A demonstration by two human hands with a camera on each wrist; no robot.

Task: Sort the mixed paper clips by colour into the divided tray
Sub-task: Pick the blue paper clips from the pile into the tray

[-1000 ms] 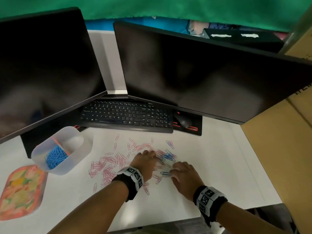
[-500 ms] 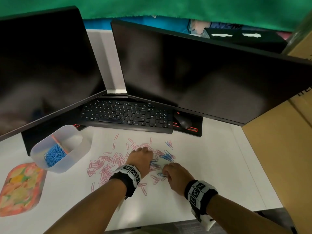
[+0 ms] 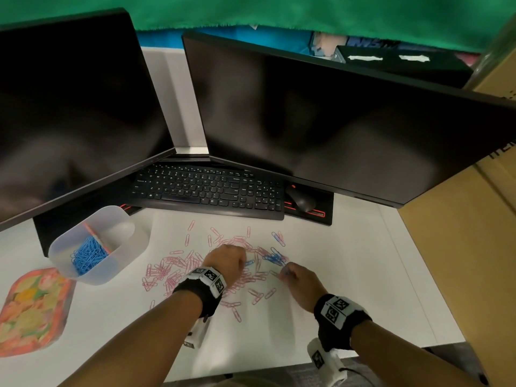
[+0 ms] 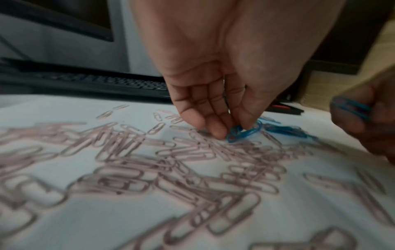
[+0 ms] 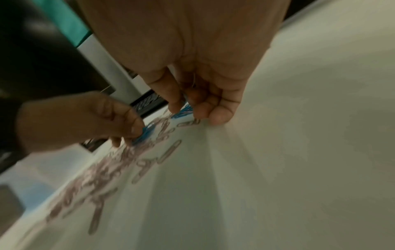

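We see both hands low over a scatter of paper clips on a white desk [image 3: 349, 269]. The left hand [image 3: 224, 261] pinches 1 blue clip [image 4: 243, 131] between thumb and fingertips, right at the desk surface, at the edge of the pink clips [image 3: 178, 270]. The right hand [image 3: 303, 284] has its fingers curled around a few blue clips of its own [image 4: 350, 108], held just above the desk. Between and just beyond the 2 hands lies a small cluster of loose blue clips [image 3: 275, 258], mixed with pink ones. The pink clips spread mainly under and to the left of the left hand.

The divided tray [image 3: 122, 256], a translucent tub, stands well to the left of the pile. Its nearer compartment holds a heap of blue clips [image 3: 88, 255]; what the farther compartment holds, we cannot tell. Behind the pile we see a black keyboard [image 3: 206, 191], a mouse [image 3: 301, 201] on a dark pad, and 2 dark monitors [image 3: 321, 129]. A patterned mat [image 3: 30, 308] lies at the left edge, and a cardboard box [image 3: 469, 247] stands at the right.
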